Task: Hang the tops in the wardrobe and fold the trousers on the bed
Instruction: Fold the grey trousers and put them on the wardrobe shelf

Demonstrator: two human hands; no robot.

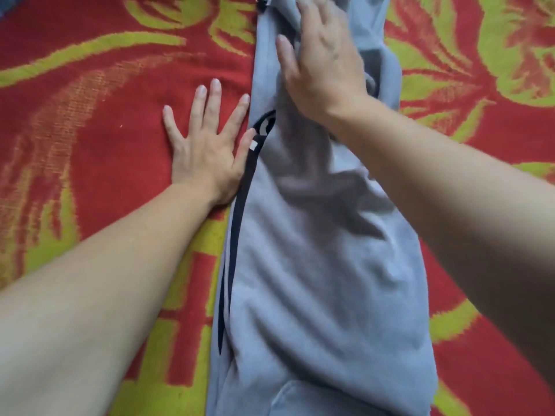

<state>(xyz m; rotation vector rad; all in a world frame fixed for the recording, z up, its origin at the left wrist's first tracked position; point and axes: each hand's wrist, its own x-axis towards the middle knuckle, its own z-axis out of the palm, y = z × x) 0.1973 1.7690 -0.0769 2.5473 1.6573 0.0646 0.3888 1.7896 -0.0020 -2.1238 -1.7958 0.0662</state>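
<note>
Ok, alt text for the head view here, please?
Grey-blue trousers lie lengthwise on a red and yellow-green patterned blanket. The right hand presses flat on their far part, while the left hand lies spread on the blanket against their edge, thumb at a dark stripe.

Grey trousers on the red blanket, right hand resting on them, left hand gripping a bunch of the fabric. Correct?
No. The left hand grips nothing: it lies flat, fingers spread, on the blanket beside the trousers, thumb at their dark stripe. The right hand does rest on them. The head view shows it.
</note>
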